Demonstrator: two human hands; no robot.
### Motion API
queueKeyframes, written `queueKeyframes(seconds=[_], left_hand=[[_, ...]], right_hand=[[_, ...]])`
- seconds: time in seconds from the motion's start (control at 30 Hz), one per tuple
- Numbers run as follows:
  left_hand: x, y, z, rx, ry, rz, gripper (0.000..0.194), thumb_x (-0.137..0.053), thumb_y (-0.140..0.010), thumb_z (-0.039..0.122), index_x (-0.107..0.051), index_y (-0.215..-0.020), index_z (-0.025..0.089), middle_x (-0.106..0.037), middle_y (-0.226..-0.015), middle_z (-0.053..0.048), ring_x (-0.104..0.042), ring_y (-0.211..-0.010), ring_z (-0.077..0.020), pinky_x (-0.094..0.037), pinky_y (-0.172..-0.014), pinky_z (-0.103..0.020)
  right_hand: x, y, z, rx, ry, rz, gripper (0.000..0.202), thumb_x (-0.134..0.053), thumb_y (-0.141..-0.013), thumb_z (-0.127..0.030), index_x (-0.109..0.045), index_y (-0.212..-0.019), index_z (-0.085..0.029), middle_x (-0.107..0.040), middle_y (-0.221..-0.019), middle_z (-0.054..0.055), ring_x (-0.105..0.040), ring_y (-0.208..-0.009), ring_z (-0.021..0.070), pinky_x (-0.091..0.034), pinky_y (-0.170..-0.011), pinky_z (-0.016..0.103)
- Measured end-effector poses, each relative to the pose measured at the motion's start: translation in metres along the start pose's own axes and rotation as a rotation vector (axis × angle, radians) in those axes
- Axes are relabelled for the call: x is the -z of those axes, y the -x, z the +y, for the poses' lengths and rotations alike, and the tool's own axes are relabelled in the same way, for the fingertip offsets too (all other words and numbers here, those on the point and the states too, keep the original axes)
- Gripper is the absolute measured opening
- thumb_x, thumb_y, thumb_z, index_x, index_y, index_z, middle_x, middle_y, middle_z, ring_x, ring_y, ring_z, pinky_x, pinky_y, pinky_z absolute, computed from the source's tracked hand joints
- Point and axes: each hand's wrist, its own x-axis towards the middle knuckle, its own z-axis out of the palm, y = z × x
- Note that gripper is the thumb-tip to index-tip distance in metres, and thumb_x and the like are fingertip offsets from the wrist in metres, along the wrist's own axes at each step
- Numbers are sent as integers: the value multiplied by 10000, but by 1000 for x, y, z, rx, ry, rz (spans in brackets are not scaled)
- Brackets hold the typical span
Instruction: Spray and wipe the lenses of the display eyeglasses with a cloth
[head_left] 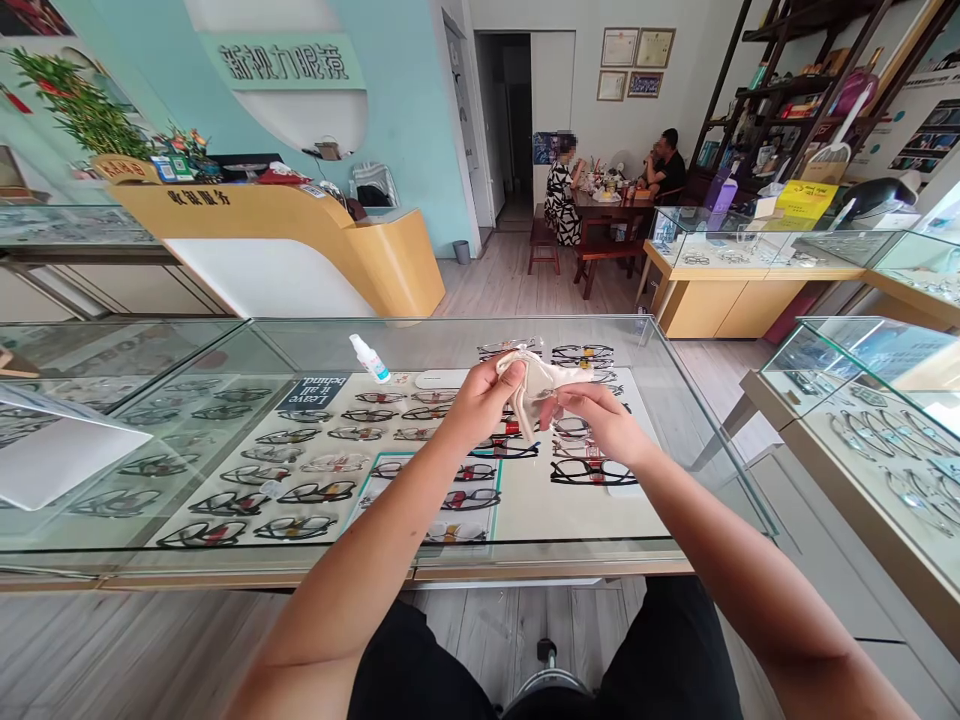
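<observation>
My left hand [484, 400] pinches a cream cleaning cloth [523, 372] between thumb and fingers, above the glass top of the display case. The cloth is bunched, with folds hanging down below the thumb. My right hand [600, 418] closes its fingertips on the cloth's right side, and part of the cloth stretches behind those fingers. Whether a pair of glasses is wrapped inside the folds I cannot make out. A small white spray bottle [370, 360] with a blue-marked label stands on the glass to the left, apart from both hands.
Under the glass top lie rows of eyeglasses [296, 527]. A white panel-like object [67, 450] sits at the left. More glass showcases [885, 440] stand to the right. A wooden counter [300, 215] is across the aisle; two people sit at a table at the back.
</observation>
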Motion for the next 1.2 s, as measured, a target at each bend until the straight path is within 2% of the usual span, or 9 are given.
queueKeyframes(seconds=[0.13,0.23,0.4,0.6,0.67,0.77,0.9,1.03,1.2], left_hand=[[6,-1,2,52,64,-124,552,-864,-914,704,-747,-1066,186,-712,-886,-43,-633,-779,-188,-514,-704,-289],[2,0,5,42,97,-134,606,-974,-831,598,-738,-1199,179,-764,-1007,-60,-680,-855,-194,-542,-748,-280],[-11,1,3,80,93,-47,641,-1051,-705,606,-670,-1028,206,-692,-811,12,-604,-666,-149,-499,-615,-264],[-13,3,-1,-40,-38,150,633,-813,-907,803,-645,-809,200,-560,-694,17,-485,-638,-134,-418,-601,-274],[-10,2,-4,-36,-24,135,647,-763,-938,820,-650,-801,198,-551,-699,12,-472,-643,-140,-412,-611,-283],[-3,-1,-8,13,49,13,621,-769,-941,807,-694,-870,195,-614,-763,-11,-557,-716,-170,-474,-672,-289],[-1,0,-1,59,82,-92,602,-931,-838,699,-745,-1113,196,-713,-908,-37,-623,-782,-186,-508,-688,-280],[-10,3,7,54,61,-42,641,-1040,-718,612,-718,-1096,207,-712,-890,-24,-610,-735,-170,-499,-651,-276],[-17,4,9,-12,24,70,623,-983,-755,723,-665,-870,201,-623,-747,10,-542,-668,-141,-472,-631,-276]], right_hand=[[7,0,1,-12,-3,43,408,-527,-1095,-369,-813,-847,-218,-807,-883,64,-641,-944,241,-492,-985,382],[6,0,2,-24,-25,46,405,-526,-1092,-370,-817,-859,-211,-802,-890,65,-636,-946,239,-493,-991,381],[-5,-1,3,-9,-27,-15,441,-518,-1116,-445,-783,-842,-223,-766,-890,48,-656,-934,232,-523,-983,370],[-10,-1,4,7,18,-37,473,-502,-1139,-494,-751,-843,-222,-785,-909,50,-664,-928,234,-512,-953,371],[-6,0,2,11,29,-21,468,-503,-1138,-485,-751,-839,-223,-780,-902,50,-665,-920,234,-513,-957,375],[1,1,-2,7,45,20,452,-518,-1123,-455,-763,-822,-224,-771,-884,55,-653,-925,239,-515,-970,379],[6,1,-3,-20,41,64,429,-519,-1099,-403,-776,-804,-226,-772,-878,65,-632,-963,251,-498,-1011,389],[0,0,-1,-8,14,20,461,-486,-1105,-397,-760,-775,-229,-752,-875,60,-631,-955,247,-494,-1026,384],[-10,-1,4,8,51,-26,510,-470,-1140,-498,-738,-803,-226,-734,-891,50,-619,-923,234,-504,-957,370]])
